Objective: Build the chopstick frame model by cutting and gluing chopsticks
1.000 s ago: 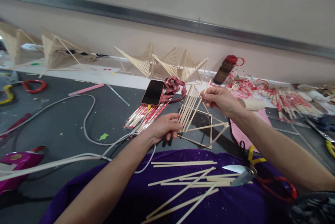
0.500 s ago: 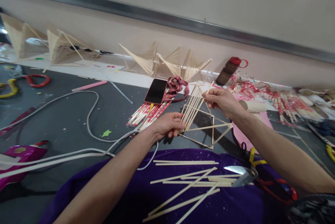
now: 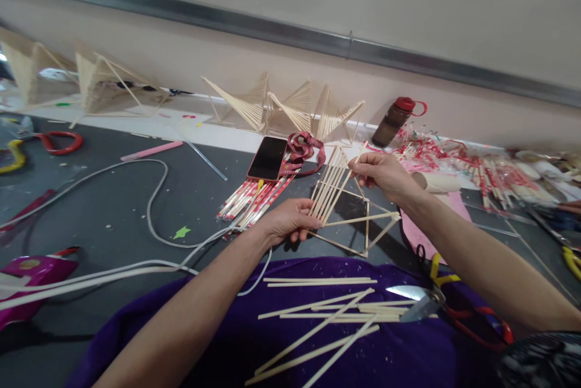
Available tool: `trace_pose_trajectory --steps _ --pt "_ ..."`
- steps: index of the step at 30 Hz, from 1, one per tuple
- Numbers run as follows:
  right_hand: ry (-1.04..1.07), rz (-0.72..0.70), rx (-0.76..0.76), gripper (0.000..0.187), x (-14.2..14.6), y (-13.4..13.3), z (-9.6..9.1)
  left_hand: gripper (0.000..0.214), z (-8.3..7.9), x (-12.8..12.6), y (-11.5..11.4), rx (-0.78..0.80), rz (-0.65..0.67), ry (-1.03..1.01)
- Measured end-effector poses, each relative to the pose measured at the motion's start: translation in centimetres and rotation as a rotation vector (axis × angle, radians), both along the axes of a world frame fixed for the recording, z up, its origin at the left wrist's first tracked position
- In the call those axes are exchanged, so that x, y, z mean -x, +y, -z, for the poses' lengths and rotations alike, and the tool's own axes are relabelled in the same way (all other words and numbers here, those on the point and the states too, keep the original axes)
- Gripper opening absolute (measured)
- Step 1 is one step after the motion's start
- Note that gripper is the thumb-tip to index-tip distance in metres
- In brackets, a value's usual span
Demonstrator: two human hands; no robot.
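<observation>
A small frame of thin wooden sticks (image 3: 367, 227) stands on the dark table, with several slanted sticks side by side along its left part. My left hand (image 3: 294, 220) is closed around the lower ends of those slanted sticks, thumb on top. Between the thumb and fingers of my right hand (image 3: 374, 173) is the upper end of the rightmost wooden stick (image 3: 339, 194); its lower end meets my left hand. Below the hands, loose wooden sticks (image 3: 318, 315) lie on purple cloth (image 3: 190, 339). Scissors (image 3: 429, 301) with red and yellow handles rest over some of them.
A phone (image 3: 267, 159) lies on wrapped chopsticks (image 3: 236, 199) beside a red lanyard (image 3: 302, 147). White cables (image 3: 154, 209) cross the left side, near a magenta tool (image 3: 36, 279). Finished-looking stick models (image 3: 290, 106) line the wall, with a bottle (image 3: 394, 123) to their right.
The view has shifted slightly, so everything sits a little further left. Both hands keep the same grip on the sticks, with hardly any movement.
</observation>
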State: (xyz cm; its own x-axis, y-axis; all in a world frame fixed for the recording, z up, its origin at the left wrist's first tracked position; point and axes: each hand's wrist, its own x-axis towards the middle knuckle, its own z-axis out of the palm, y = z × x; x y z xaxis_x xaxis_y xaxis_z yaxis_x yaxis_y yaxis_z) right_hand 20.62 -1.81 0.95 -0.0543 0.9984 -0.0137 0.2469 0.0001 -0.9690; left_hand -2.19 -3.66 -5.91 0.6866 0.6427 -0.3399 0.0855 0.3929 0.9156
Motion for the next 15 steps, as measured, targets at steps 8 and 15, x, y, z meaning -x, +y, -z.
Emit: trace_pose_trajectory --steps 8,15 --pt "0.015 -0.006 -0.003 0.023 0.05 0.07 0.15 0.026 0.27 -0.10 -0.02 -0.012 -0.008 0.001" --pt "0.030 -0.025 -0.006 0.023 -0.18 0.22 0.52 0.025 0.36 -0.18 -0.12 -0.038 -0.025 0.016"
